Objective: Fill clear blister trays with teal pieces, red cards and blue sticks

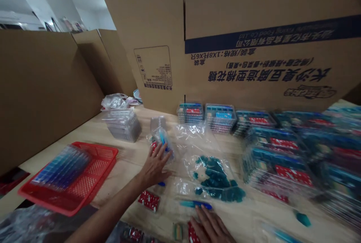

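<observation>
- One printed cardboard carton [254, 44] upright behind the bench;
- several stacked blister packs [220, 118] done, lined along it;
- red plastic basket [67, 179] at far left;
- clear bag [191, 164] with loose teal pieces [217, 179] left inside;
- left hand [155, 164] spread, fingers on a clear packet [162, 139];
- right hand [211, 228] spread, just beside a blue strip [196, 205].

"小心轻放" on cardboard carton [239, 14]

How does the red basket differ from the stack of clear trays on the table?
The red plastic basket is bright red with mesh sides; the stack of clear trays is see-through. The basket is low and wide, the stack taller and narrower. The basket sits nearer the person, the stack nearer the cardboard boxes. Both rest on the wooden table.
</observation>
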`<action>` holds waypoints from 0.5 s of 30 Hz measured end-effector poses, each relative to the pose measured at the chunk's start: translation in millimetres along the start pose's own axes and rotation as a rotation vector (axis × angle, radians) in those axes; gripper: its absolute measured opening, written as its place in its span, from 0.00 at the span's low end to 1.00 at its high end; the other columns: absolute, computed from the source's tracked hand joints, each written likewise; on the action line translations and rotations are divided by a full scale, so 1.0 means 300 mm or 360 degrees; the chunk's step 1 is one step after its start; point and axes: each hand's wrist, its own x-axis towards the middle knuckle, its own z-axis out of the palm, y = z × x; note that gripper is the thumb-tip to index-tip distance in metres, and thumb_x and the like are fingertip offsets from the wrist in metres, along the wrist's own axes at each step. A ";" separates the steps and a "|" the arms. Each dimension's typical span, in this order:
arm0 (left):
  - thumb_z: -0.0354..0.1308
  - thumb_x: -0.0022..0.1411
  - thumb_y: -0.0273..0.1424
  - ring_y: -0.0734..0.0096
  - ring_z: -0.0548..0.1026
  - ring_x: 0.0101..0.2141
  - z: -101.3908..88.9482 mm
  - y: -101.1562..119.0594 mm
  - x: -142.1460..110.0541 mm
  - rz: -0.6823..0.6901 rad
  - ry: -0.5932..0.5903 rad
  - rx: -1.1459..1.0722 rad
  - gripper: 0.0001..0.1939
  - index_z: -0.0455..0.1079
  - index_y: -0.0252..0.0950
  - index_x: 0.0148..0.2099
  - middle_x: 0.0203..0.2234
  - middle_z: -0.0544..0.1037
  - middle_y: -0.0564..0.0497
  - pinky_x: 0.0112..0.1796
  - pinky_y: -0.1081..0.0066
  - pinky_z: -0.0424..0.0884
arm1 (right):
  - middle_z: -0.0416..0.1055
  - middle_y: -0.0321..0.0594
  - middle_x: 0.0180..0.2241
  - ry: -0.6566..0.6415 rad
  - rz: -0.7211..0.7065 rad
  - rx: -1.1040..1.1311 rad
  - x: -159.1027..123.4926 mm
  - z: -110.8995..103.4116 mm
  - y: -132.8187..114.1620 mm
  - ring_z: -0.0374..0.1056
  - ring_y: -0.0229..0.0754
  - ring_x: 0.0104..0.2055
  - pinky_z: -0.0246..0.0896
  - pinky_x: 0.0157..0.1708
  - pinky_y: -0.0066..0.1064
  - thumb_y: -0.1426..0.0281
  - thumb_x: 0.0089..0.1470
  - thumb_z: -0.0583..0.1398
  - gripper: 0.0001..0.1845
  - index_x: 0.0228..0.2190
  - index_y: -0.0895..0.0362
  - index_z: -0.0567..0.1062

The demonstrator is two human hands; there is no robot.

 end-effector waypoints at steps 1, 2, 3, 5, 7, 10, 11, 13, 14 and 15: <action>0.61 0.53 0.36 0.46 0.54 0.59 0.019 0.011 -0.013 -0.0021 -0.0029 0.0049 0.32 0.59 0.40 0.60 0.61 0.55 0.38 0.56 0.48 0.53 | 0.72 0.44 0.48 -0.0012 0.0011 0.0037 0.017 0.010 -0.007 0.69 0.46 0.48 0.65 0.42 0.32 0.63 0.58 0.55 0.23 0.54 0.54 0.66; 0.59 0.54 0.30 0.48 0.57 0.58 0.034 0.009 -0.018 -0.0050 -0.0042 0.0088 0.29 0.60 0.39 0.59 0.60 0.57 0.38 0.55 0.51 0.56 | 0.71 0.46 0.50 -0.0054 0.0026 0.0105 0.037 0.017 -0.018 0.67 0.48 0.50 0.64 0.44 0.33 0.62 0.58 0.56 0.25 0.55 0.55 0.64; 0.56 0.55 0.25 0.50 0.59 0.57 0.045 -0.004 -0.016 -0.0074 -0.0038 0.0115 0.27 0.61 0.39 0.58 0.59 0.59 0.38 0.53 0.53 0.59 | 0.69 0.48 0.52 -0.0119 0.0042 0.0194 0.061 0.024 -0.029 0.66 0.49 0.51 0.63 0.46 0.35 0.60 0.57 0.56 0.27 0.56 0.56 0.63; 0.51 0.55 0.19 0.54 0.62 0.55 0.053 -0.051 0.000 -0.0076 0.0003 0.0135 0.25 0.63 0.38 0.56 0.56 0.62 0.38 0.52 0.56 0.62 | 0.63 0.52 0.56 -0.0319 0.0092 0.0399 0.118 0.039 -0.049 0.62 0.54 0.55 0.61 0.49 0.38 0.55 0.54 0.58 0.33 0.57 0.57 0.62; 0.48 0.55 0.16 0.56 0.64 0.54 0.044 -0.105 0.022 -0.0067 0.0053 0.0132 0.24 0.64 0.37 0.53 0.54 0.64 0.38 0.51 0.57 0.64 | 0.57 0.54 0.59 -0.0558 0.0169 0.0612 0.185 0.053 -0.060 0.58 0.58 0.58 0.59 0.52 0.43 0.52 0.53 0.57 0.37 0.59 0.56 0.60; 0.48 0.54 0.17 0.55 0.64 0.54 0.006 -0.160 0.043 -0.0075 0.0066 0.0099 0.22 0.66 0.36 0.51 0.53 0.65 0.38 0.51 0.56 0.65 | 0.47 0.53 0.63 -0.0819 0.0330 0.0894 0.278 0.053 -0.063 0.49 0.60 0.63 0.52 0.57 0.49 0.53 0.55 0.56 0.36 0.61 0.55 0.56; 0.50 0.54 0.19 0.54 0.63 0.55 -0.007 -0.164 0.039 -0.0085 0.0069 0.0078 0.21 0.65 0.35 0.51 0.53 0.65 0.38 0.51 0.56 0.64 | 0.44 0.53 0.64 -0.0863 0.0388 0.0968 0.300 0.041 -0.063 0.46 0.60 0.64 0.49 0.58 0.50 0.54 0.56 0.55 0.36 0.61 0.54 0.55; 0.53 0.55 0.23 0.53 0.61 0.57 -0.023 -0.151 0.006 -0.0132 0.0112 0.0043 0.23 0.62 0.34 0.55 0.56 0.62 0.36 0.53 0.55 0.63 | 0.41 0.51 0.65 -0.0886 0.0490 0.1085 0.326 -0.001 -0.056 0.41 0.58 0.65 0.45 0.60 0.50 0.56 0.56 0.55 0.36 0.62 0.54 0.53; 0.54 0.56 0.27 0.52 0.59 0.58 -0.023 -0.133 -0.025 -0.0182 0.0148 0.0036 0.25 0.59 0.34 0.57 0.58 0.60 0.36 0.53 0.54 0.61 | 0.39 0.49 0.65 -0.0871 0.0529 0.1122 0.330 -0.030 -0.047 0.39 0.56 0.66 0.43 0.61 0.50 0.57 0.56 0.56 0.36 0.62 0.53 0.52; 0.54 0.58 0.31 0.51 0.58 0.58 -0.016 -0.110 -0.064 -0.0252 0.0185 0.0044 0.27 0.57 0.34 0.60 0.60 0.58 0.36 0.54 0.53 0.60 | 0.39 0.47 0.65 -0.0847 0.0572 0.1135 0.331 -0.060 -0.031 0.37 0.54 0.66 0.41 0.62 0.49 0.59 0.56 0.56 0.36 0.62 0.53 0.51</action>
